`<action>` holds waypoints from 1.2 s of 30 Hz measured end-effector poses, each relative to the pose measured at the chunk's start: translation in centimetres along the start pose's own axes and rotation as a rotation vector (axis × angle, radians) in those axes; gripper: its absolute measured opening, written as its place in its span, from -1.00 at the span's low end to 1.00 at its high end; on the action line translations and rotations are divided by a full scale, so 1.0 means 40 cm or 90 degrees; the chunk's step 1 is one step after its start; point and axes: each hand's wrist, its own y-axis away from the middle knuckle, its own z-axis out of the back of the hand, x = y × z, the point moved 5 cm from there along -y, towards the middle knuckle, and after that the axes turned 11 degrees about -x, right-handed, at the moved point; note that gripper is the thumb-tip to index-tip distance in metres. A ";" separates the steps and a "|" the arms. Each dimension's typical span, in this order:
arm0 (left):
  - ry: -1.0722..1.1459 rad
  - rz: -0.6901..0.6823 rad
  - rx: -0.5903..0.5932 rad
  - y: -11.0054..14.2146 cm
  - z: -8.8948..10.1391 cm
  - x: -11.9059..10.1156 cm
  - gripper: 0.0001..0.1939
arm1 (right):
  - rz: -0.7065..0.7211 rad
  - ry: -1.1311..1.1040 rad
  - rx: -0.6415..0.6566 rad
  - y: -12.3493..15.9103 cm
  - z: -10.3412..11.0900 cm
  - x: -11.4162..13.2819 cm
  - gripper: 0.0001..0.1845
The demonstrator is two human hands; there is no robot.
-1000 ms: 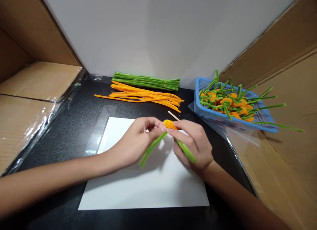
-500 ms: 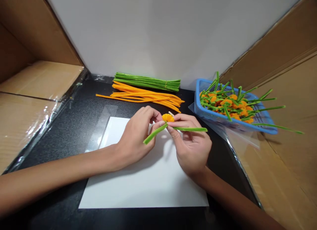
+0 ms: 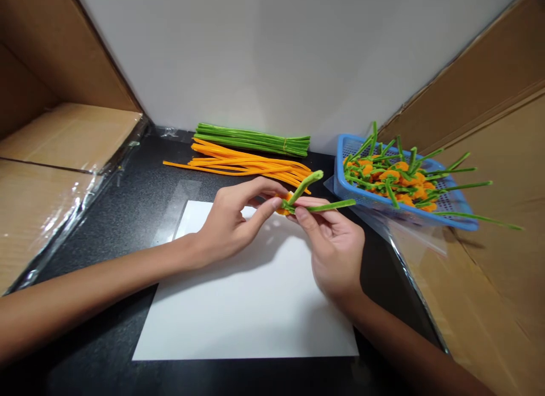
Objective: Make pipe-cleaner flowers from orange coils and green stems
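Between my two hands, above a white sheet of paper (image 3: 247,316), is a small pipe cleaner flower with an orange head and green stems (image 3: 307,186). My left hand (image 3: 234,217) pinches the orange part between thumb and fingers from the left. From the other side, my right hand (image 3: 336,248) is closed on the flower and on a green end that points right. The second green end slants up and to the right. Fingers hide much of the orange head.
Behind my hands lie a bundle of green pipe cleaners (image 3: 251,138) and loose orange pipe cleaners (image 3: 242,162). A blue basket (image 3: 361,198) of similar flowers stands at right, stems sticking out over its rim. Cardboard (image 3: 63,137) flanks the black table (image 3: 128,214); a pale wall (image 3: 298,55) rises behind.
The flower has turned in my fingers. One green end that pointed down to the left now points up to the right. The orange head is more covered.
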 end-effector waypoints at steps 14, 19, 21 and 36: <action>0.131 0.137 -0.004 0.004 -0.016 0.026 -0.83 | -0.069 -0.015 -0.015 -0.021 0.009 -0.026 -0.74; 0.120 0.151 0.021 0.009 -0.022 0.031 -0.84 | -0.022 0.046 -0.042 -0.026 0.014 -0.023 -0.61; 0.125 0.137 0.031 0.008 -0.021 0.030 -0.87 | 0.023 0.082 -0.015 -0.025 0.010 -0.009 -0.68; 0.140 0.132 0.078 0.003 -0.026 0.026 -0.92 | 0.140 0.121 0.042 -0.018 0.000 0.013 -0.76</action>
